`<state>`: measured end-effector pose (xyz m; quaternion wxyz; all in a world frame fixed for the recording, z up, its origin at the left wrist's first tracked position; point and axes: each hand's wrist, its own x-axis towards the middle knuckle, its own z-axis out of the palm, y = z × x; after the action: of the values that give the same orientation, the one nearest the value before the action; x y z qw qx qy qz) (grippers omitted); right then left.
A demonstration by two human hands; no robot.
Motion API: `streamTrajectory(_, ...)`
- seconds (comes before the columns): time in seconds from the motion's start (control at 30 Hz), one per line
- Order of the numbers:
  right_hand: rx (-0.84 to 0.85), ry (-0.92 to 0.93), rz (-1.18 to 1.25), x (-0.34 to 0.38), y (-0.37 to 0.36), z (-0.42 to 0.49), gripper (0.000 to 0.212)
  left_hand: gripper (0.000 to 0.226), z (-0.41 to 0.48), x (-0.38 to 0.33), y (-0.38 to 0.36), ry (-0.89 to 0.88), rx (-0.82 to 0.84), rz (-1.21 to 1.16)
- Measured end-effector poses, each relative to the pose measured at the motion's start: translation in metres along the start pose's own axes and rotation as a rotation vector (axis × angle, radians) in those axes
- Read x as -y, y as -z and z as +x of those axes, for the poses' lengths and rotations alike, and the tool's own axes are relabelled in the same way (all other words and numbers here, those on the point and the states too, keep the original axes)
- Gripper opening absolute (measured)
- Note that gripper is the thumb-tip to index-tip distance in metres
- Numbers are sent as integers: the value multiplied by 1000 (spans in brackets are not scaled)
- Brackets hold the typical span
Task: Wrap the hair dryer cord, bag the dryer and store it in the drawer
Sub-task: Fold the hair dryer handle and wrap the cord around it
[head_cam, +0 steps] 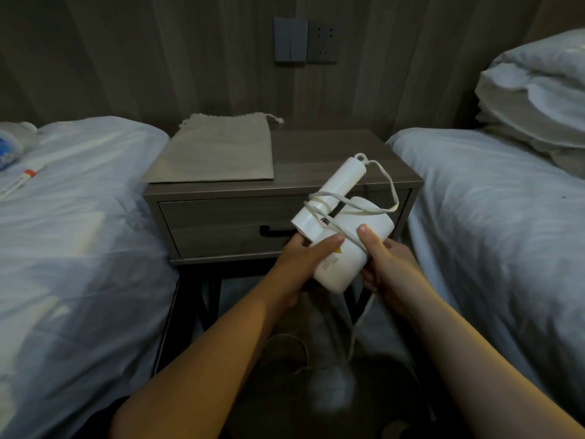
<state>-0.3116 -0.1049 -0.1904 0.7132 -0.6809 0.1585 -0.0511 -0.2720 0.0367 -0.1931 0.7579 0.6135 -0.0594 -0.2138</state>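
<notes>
A white hair dryer [340, 261] is held in front of the nightstand, its folded handle [335, 188] pointing up and away. My left hand [300, 261] grips the dryer body from the left. My right hand [384, 264] pinches the white cord [375, 210] against the body's right side. The cord loops once around the handle and body, then hangs down toward the floor. A flat grey drawstring bag [215, 153] lies on the nightstand top, left half. The drawer [221, 226] below is closed, its dark handle partly hidden by the dryer.
The nightstand [332, 153] stands between two beds with white bedding: one on the left [79, 232], one on the right [490, 217] with pillows [538, 99]. A wall switch and socket [305, 41] sit above. Small items lie on the left bed [19, 172].
</notes>
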Motion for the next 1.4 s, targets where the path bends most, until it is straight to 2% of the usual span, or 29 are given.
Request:
streamTrajectory(0.07,-12,-5,-143,2,0,0,38,37,0,-1,2,-3,-26,12)
streamTrajectory(0.2,12,6,-240,0,-1,1,40,30,-3,-1,3,-22,-16,28)
streamTrajectory(0.33,87,-5,-347,1,-1,1,60,27,-4,-3,3,-40,-41,20)
streamTrajectory(0.63,252,31,-657,27,23,-4,58,34,-6,-16,14,-144,-112,128)
streamTrajectory(0.83,216,44,-698,30,35,-3,35,56,-5,-21,21,-212,-260,295)
streamTrajectory(0.93,237,111,-781,30,29,-7,25,67,-6,-19,20,-233,-269,372)
streamTrajectory(1.07,304,159,-943,32,12,-13,25,83,-11,-12,18,-314,-295,619)
streamTrajectory(1.2,364,187,-1070,32,8,-16,23,88,-17,-17,19,-396,-296,807)
streamTrajectory(1.4,350,264,-1189,40,16,-18,31,89,-13,-26,23,-292,-222,944)
